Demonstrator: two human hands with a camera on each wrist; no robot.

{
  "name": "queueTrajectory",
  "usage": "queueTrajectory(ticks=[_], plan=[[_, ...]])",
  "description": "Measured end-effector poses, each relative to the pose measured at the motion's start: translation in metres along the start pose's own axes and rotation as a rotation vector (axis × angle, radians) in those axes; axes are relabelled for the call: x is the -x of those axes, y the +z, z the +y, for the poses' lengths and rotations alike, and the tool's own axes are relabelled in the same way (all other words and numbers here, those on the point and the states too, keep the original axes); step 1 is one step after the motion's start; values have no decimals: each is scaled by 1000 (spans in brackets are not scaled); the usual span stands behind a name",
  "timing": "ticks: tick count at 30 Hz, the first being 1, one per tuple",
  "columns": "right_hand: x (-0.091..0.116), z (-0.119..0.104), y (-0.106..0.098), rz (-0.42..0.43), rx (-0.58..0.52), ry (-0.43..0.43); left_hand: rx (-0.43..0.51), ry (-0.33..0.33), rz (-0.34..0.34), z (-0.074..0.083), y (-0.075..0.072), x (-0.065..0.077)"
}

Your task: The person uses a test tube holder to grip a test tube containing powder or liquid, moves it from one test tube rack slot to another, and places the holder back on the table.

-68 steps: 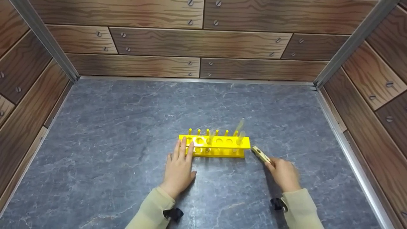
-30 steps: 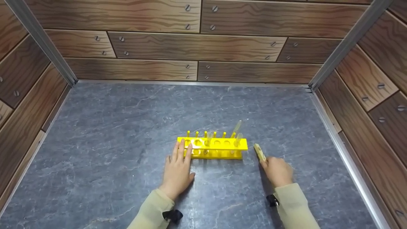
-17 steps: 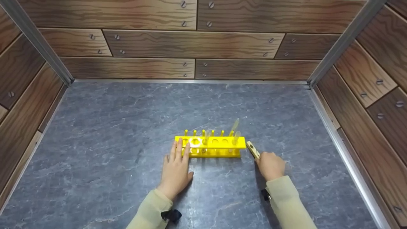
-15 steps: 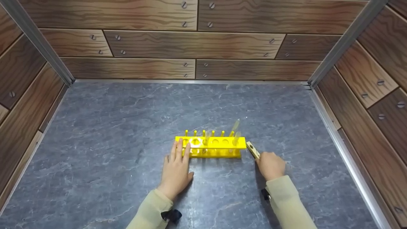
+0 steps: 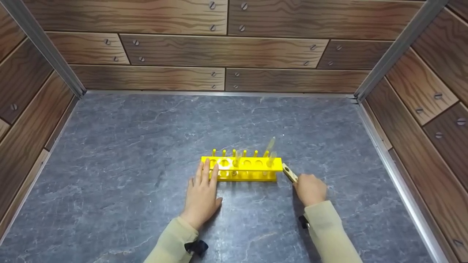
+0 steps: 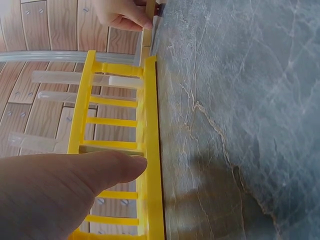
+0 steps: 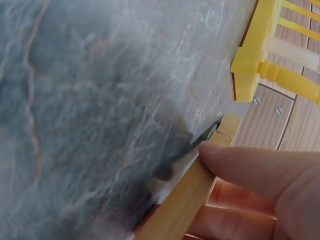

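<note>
A yellow test tube rack (image 5: 252,176) stands on the grey marbled surface. My left hand (image 5: 200,199) rests on its left end with straight fingers. In the left wrist view the thumb (image 6: 95,172) lies in front of the rack's open side. One clear test tube (image 5: 237,159) stands in a middle hole, another test tube (image 5: 272,159) in the right-end hole. A third test tube (image 5: 271,143) sits tilted on a back peg. My right hand (image 5: 310,190) grips a wooden test tube holder (image 7: 185,200); its tip is beside the rack's right end, contact unclear.
Wood-patterned panels (image 5: 172,51) wall the back and both sides. Metal strips (image 5: 219,93) run along the surface's edges. Black wrist straps (image 5: 196,247) sit at both sleeves.
My right hand has moved left with the test tube holder, and its tip is closer to the rack's right end. The left hand keeps its place on the rack.
</note>
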State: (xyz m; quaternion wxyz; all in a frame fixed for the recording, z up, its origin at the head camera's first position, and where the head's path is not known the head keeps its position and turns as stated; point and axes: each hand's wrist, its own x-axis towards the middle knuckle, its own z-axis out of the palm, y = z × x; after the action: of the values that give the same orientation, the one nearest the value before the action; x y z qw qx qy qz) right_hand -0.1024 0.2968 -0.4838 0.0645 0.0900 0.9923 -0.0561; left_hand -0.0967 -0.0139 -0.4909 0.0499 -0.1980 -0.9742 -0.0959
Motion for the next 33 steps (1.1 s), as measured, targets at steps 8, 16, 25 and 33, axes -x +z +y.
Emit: queueTrajectory(ticks=[8, 16, 25, 33], plan=[[-3, -5, 5, 14, 12, -34, -12, -11, 3, -5, 1, 3], [-4, -11, 4, 8, 20, -51, -21, -22, 5, -8, -2, 4], [0, -5, 3, -20, 15, -59, -17, 13, 15, -7, 0, 2], [2, -3, -5, -75, -61, -58, -13, 4, 21, -8, -2, 2]])
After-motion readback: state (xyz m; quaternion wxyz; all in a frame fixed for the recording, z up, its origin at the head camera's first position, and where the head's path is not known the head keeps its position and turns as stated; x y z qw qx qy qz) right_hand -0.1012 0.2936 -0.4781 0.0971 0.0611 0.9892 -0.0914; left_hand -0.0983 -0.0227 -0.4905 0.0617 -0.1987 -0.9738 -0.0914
